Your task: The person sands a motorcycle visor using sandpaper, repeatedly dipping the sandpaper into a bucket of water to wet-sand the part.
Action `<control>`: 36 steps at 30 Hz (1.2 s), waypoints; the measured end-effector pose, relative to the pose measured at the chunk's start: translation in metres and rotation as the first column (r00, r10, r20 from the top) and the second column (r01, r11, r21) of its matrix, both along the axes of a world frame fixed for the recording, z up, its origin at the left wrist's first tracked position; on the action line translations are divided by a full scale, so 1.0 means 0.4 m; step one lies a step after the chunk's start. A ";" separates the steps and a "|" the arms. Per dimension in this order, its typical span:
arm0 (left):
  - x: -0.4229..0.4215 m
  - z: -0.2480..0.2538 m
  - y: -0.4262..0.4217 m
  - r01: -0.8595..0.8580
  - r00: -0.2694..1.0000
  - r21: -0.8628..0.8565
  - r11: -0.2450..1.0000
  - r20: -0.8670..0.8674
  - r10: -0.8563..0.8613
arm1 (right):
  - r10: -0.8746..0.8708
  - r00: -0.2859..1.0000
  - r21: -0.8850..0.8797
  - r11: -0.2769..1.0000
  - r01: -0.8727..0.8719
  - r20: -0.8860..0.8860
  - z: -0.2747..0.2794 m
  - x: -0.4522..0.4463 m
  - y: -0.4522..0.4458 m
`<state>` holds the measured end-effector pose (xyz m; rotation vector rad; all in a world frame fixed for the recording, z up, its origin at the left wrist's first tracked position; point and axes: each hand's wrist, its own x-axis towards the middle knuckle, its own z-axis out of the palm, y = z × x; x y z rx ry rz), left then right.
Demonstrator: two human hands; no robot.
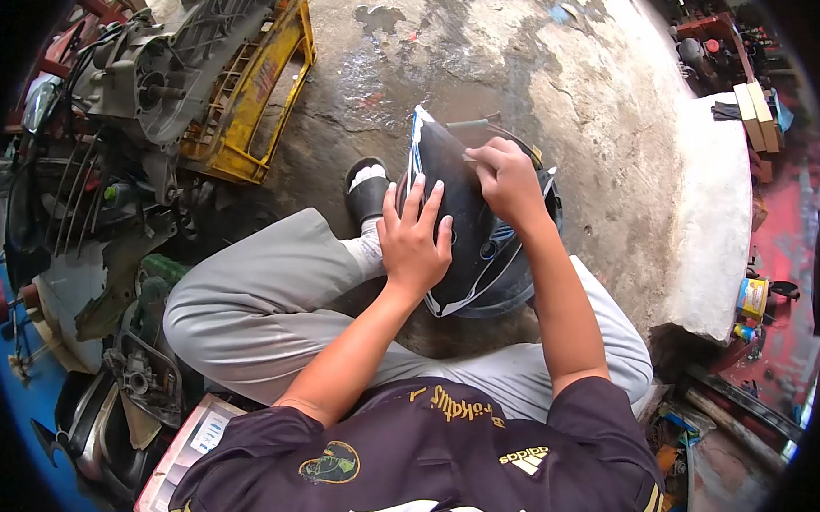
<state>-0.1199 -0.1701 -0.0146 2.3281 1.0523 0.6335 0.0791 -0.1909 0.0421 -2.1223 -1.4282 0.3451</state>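
A dark body panel [470,217], with white and blue edging and a pointed top end, is tilted up between my knees. It looks like a motorcycle fairing. My left hand [414,238] rests on its left side, open with the fingers spread and lying against the surface. Near the panel's upper right edge, my right hand [507,180] is closed in a pinch with its fingertips at the surface. Whatever those fingers hold, if anything, is too small or hidden to make out. Behind the panel's right side shows part of a dark rounded object [553,207].
On the left stand a yellow crate [284,98], a grey metal engine casing [163,85] and other motorcycle parts. Wet patches mark the concrete floor [604,127]. A white ledge [714,221] runs along the right, with cans and tools beyond it. My sandalled foot [369,190] is beside the panel.
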 end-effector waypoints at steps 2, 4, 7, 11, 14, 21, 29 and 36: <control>0.001 0.000 0.001 -0.001 1.000 -0.021 1.000 0.008 0.002 | -0.015 1.000 0.025 1.000 0.015 -0.013 -0.001 0.002 -0.003; 0.001 -0.003 0.002 -0.003 1.000 -0.019 1.000 0.015 0.003 | 0.078 0.991 0.056 0.995 -0.084 0.105 -0.006 0.008 0.026; 0.002 -0.005 -0.002 0.000 1.000 -0.013 1.000 0.022 0.001 | 0.086 0.988 -0.003 0.996 -0.087 0.130 -0.052 0.006 0.117; 0.001 -0.009 0.002 -0.003 1.000 0.005 1.000 0.026 0.003 | 0.073 0.994 0.000 0.997 -0.073 0.076 -0.136 0.023 0.240; -0.001 -0.003 0.003 -0.002 1.000 0.006 1.000 0.017 0.002 | 0.056 0.998 -0.025 0.998 -0.055 0.028 -0.162 0.020 0.269; 0.000 -0.006 0.003 -0.005 1.000 -0.015 1.000 0.023 0.005 | 0.027 0.998 0.078 0.996 -0.031 0.062 -0.041 -0.019 0.067; 0.003 -0.010 -0.002 -0.005 1.000 -0.001 1.000 0.001 0.005 | 0.089 0.977 -0.007 0.996 -0.089 0.196 -0.103 0.002 0.216; 0.001 -0.003 0.001 -0.004 1.000 -0.005 1.000 0.031 0.005 | 0.056 0.981 -0.031 0.998 -0.051 0.188 -0.157 0.012 0.292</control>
